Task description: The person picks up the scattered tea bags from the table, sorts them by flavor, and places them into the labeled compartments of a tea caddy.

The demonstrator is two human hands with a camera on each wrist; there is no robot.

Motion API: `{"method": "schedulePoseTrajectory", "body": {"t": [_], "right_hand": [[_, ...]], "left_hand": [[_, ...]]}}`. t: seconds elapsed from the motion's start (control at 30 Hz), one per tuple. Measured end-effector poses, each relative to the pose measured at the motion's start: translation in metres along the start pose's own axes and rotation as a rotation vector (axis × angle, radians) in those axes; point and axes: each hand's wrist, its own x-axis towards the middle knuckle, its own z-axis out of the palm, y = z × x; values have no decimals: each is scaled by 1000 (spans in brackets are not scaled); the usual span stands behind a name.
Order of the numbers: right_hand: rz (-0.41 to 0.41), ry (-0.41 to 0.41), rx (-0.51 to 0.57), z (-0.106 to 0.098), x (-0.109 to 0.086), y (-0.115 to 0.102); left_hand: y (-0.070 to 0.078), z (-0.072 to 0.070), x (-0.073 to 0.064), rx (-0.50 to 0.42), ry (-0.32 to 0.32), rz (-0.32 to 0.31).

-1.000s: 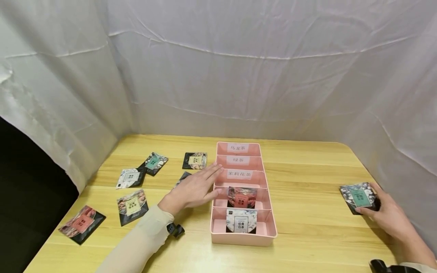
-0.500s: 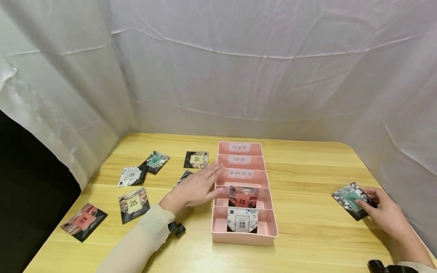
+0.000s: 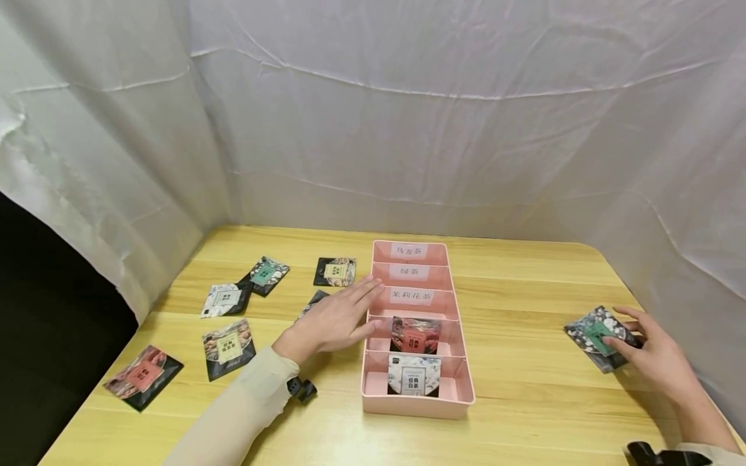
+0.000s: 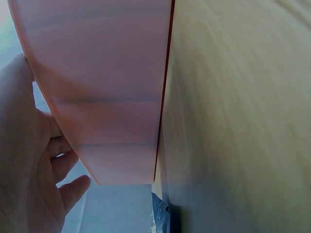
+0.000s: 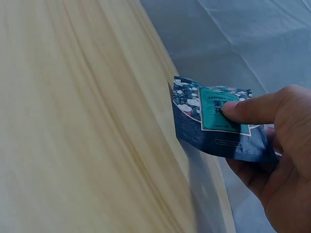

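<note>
Pinching a green-labelled jasmine tea sachet (image 5: 213, 122), a person's right hand (image 3: 658, 356) holds it at the right side of a wooden table (image 3: 524, 323), apparently clear of the surface, thumb pressed on the label and fingers curled beneath. To the left, the left hand (image 3: 335, 320) lies with fingers extended against the left rim of a pink divided box (image 3: 416, 408), where a white sachet (image 3: 414, 375) sits in the nearest compartment and a red-labelled sachet (image 3: 415, 338) in the next. The green-labelled sachet looks light and pliable, its edges already bowing; its glossy film is probably slick, and the filling could crush under a hard squeeze. A broad, gentle pinch well in from the right edge, as here, should suffice; a mere corner would likely let it swing.
</note>
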Motion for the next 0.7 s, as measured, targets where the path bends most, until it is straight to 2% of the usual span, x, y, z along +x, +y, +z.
{"method": "schedulePoseTrajectory", "body": {"t": [0.23,0.5,0.7], "right_hand": [[-48,4,6,1,6,-13],[-9,-12,-5,2,14,-35],[-28,10,32,7,22,-50]], "left_hand": [[0,0,0,-15,0,-8],[0,0,0,-9,-7,-9],[0,-1,0,1,-1,2]]}}
